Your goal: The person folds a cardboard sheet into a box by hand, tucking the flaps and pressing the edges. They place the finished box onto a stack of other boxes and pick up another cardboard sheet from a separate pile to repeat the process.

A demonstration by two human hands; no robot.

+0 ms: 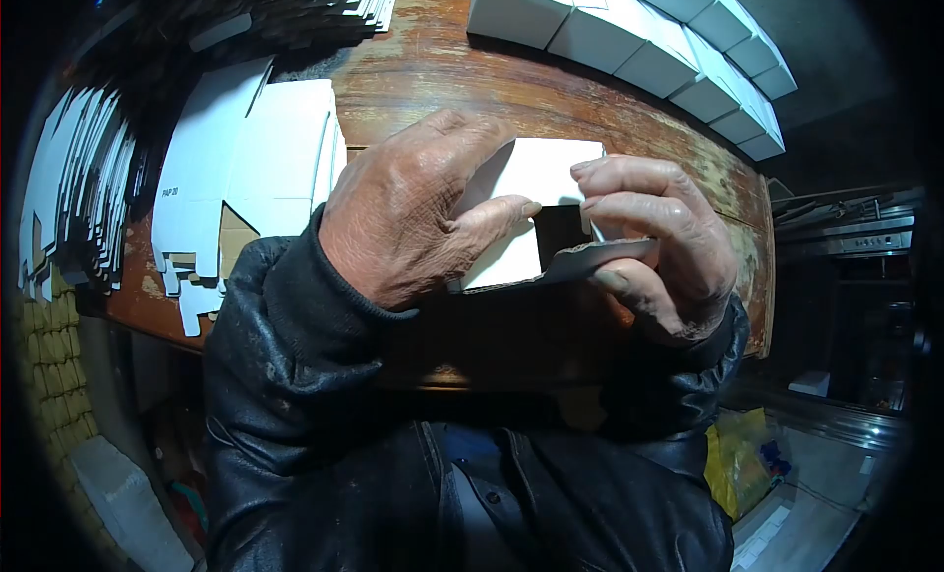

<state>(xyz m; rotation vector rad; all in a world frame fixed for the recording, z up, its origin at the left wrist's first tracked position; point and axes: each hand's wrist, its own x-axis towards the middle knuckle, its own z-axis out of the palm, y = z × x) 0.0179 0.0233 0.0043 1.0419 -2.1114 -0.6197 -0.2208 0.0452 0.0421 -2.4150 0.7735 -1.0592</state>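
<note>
Between my hands is a small white cardboard box (556,164), partly folded, at the near edge of the wooden table. A dark opening shows at its right side, and a flap there stands out toward me. My left hand (418,203) wraps over the box's left side, its thumb lying across the white face beside the opening. With bent fingers at the far right edge and the thumb under the loose flap, my right hand (669,238) grips the box's right end. The underside of the box is hidden.
Flat white box blanks (246,159) lie in a stack at the left, with more blanks (79,169) standing beyond it. Rows of made-up white boxes (629,46) line the far right of the wooden table (423,70). A yellow bag (739,459) is low at the right.
</note>
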